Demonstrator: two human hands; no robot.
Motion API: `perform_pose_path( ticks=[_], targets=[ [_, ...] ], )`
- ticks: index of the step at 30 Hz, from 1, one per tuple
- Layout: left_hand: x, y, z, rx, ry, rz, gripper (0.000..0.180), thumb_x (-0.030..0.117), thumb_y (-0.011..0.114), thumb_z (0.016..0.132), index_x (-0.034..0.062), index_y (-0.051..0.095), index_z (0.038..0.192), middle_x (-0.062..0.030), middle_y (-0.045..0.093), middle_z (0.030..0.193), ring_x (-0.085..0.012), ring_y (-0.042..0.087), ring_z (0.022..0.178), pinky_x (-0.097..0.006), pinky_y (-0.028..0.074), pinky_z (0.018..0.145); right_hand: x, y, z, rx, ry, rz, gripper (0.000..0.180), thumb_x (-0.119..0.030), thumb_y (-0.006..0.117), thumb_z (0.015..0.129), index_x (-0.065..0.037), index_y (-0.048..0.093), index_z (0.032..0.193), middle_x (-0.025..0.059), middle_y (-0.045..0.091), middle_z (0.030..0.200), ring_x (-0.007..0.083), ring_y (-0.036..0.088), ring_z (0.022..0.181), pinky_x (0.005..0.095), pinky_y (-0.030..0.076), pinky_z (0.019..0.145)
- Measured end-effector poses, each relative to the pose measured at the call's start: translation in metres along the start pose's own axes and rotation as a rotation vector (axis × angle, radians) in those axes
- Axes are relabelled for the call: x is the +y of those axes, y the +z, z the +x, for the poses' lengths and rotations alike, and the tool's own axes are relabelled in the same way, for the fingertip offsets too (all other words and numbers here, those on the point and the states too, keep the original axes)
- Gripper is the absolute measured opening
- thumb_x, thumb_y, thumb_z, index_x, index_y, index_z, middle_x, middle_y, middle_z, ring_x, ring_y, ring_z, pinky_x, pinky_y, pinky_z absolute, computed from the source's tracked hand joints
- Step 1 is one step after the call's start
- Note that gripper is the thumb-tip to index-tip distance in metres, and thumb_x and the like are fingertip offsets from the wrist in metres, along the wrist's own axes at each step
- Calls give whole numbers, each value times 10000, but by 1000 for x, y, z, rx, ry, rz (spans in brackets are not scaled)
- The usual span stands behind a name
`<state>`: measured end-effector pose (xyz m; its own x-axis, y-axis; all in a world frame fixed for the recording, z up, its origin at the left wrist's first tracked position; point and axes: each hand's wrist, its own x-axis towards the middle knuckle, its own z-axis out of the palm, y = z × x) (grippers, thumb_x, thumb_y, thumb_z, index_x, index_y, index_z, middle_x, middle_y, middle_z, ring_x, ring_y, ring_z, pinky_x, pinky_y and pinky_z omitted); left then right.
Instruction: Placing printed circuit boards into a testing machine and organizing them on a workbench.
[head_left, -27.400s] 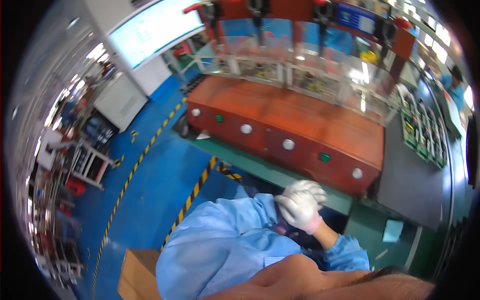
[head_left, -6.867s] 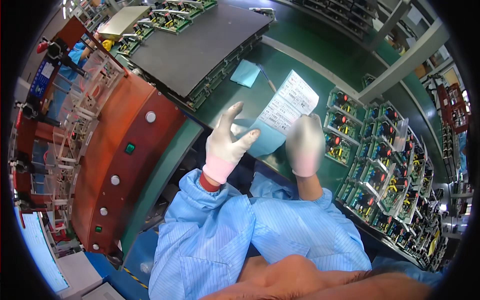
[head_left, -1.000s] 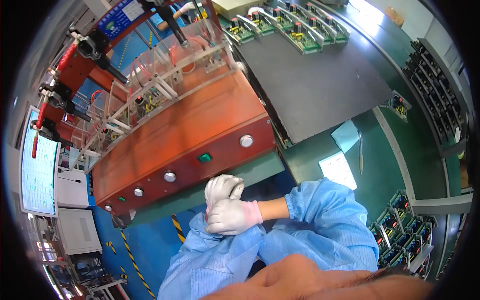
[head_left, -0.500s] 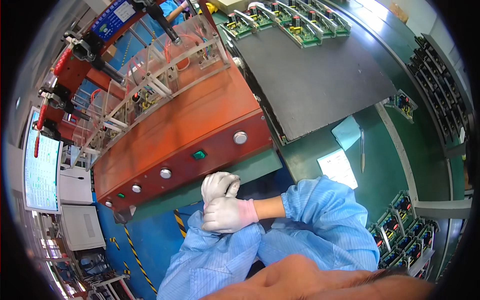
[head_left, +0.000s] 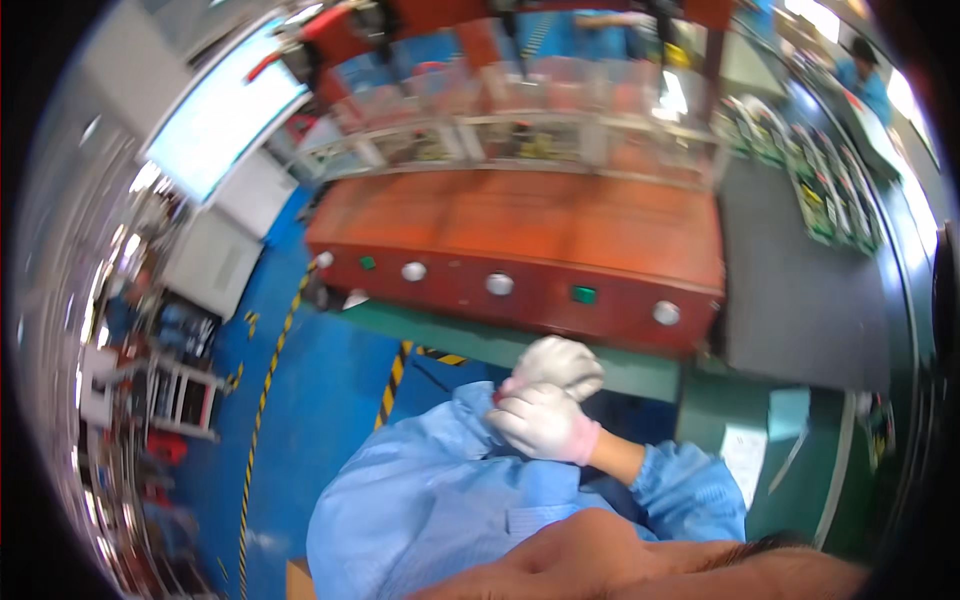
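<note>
Both my hands wear white gloves with pink cuffs and rest together in front of my body, below the red machine's front panel. My left hand (head_left: 562, 368) is curled into a loose fist, and nothing shows in it. Across its wrist lies my right hand (head_left: 545, 421), its fingers closed round the left glove's cuff. Just beyond them is the red test machine (head_left: 515, 220), with round silver buttons and green square switches along its front. Clear plastic covers (head_left: 540, 95) stand on its top. Neither hand touches the machine.
Right of the machine, green circuit boards (head_left: 825, 190) stand on a dark mat (head_left: 800, 310). A white paper (head_left: 742, 462), a light blue cloth (head_left: 788, 413) and a pen (head_left: 788, 462) lie nearby. A lit screen (head_left: 225, 115) is at upper left. Another person (head_left: 863, 82) is far right.
My view has swung left, so the machine now sits centrally and squarer, and the screen has shifted upward and right. My hands keep the same clasp.
</note>
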<state>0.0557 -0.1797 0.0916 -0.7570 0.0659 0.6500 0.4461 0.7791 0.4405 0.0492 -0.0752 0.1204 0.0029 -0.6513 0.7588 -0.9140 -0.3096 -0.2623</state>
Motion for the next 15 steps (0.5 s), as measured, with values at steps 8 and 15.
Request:
perform_pose_path(
  ticks=[8,15],
  targets=[
    [1,-4,-6,-13,-8,21,150,276,742,754,154,680,814,39,609,874,-201,545,790,-331,433,758,-2,0,7,-59,19,19,196,-158,692,836,-106,732,1021,37,679,937,221,638,835,327,505,763],
    [-4,0,-5,41,22,21,137,281,739,769,166,673,800,52,589,852,-193,529,778,-325,429,747,-2,-1,9,-110,63,-34,208,-161,694,836,-114,739,1033,21,689,956,211,641,847,317,496,769]
  ],
)
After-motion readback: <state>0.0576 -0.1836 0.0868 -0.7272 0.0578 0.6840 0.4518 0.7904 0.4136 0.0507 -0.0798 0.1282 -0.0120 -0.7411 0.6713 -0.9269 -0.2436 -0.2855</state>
